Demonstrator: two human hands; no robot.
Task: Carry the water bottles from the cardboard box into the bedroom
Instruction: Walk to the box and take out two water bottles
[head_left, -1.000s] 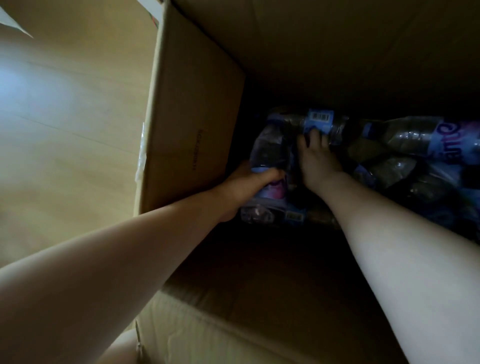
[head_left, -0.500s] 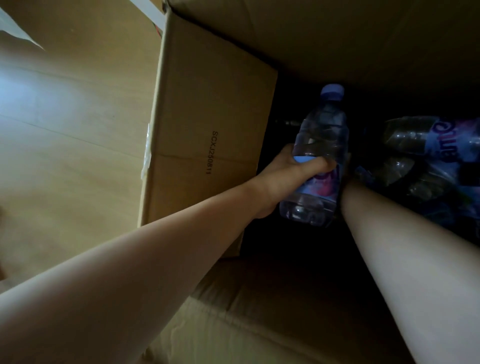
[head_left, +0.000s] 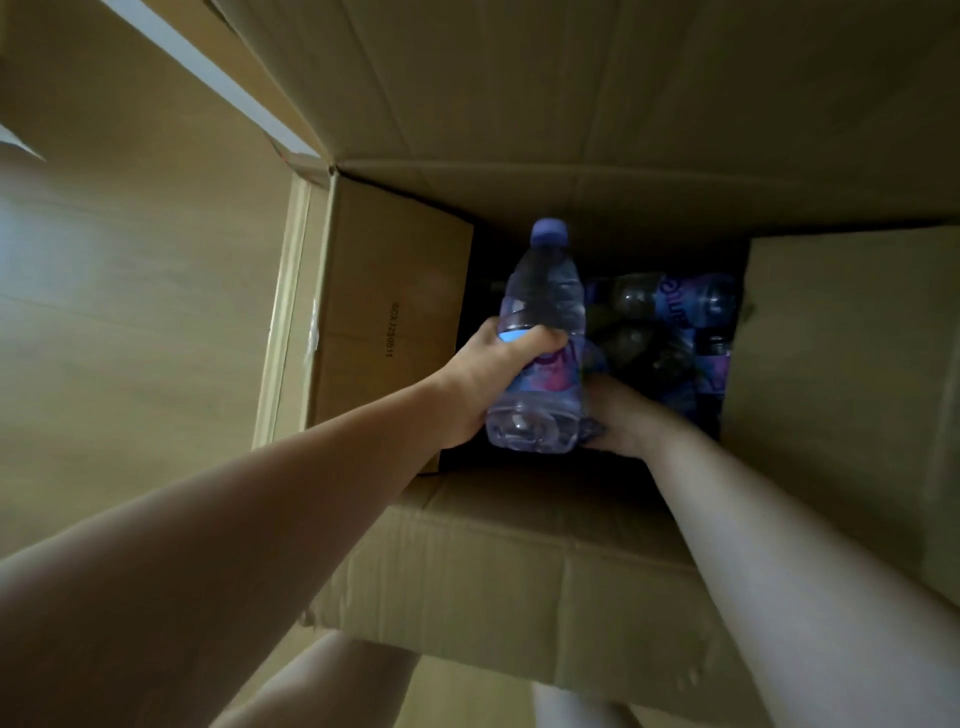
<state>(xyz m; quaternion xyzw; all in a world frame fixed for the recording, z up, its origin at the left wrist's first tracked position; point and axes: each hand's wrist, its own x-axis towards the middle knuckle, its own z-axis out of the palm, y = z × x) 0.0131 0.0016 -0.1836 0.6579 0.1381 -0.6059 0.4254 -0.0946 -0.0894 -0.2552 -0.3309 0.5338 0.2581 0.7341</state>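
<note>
My left hand (head_left: 483, 374) grips a clear water bottle (head_left: 540, 332) with a purple cap and a purple-pink label, held upright above the open cardboard box (head_left: 395, 312). Close behind it on the right, my right hand (head_left: 618, 415) holds a second bottle (head_left: 593, 430). Only slivers of that bottle's plastic show past the first bottle, and the right hand's fingers are hidden. Several more water bottles (head_left: 675, 306) lie on their sides in the dark bottom of the box.
The box's flaps stand open: a far flap (head_left: 571, 93), a right flap (head_left: 841, 364) and a near flap (head_left: 519, 571) under my forearms. Wooden floor (head_left: 130, 291) lies to the left. My legs show at the bottom edge.
My left hand has lifted its bottle from the box floor up to the opening. My right hand has come up beside it. The view has pulled back from the box.
</note>
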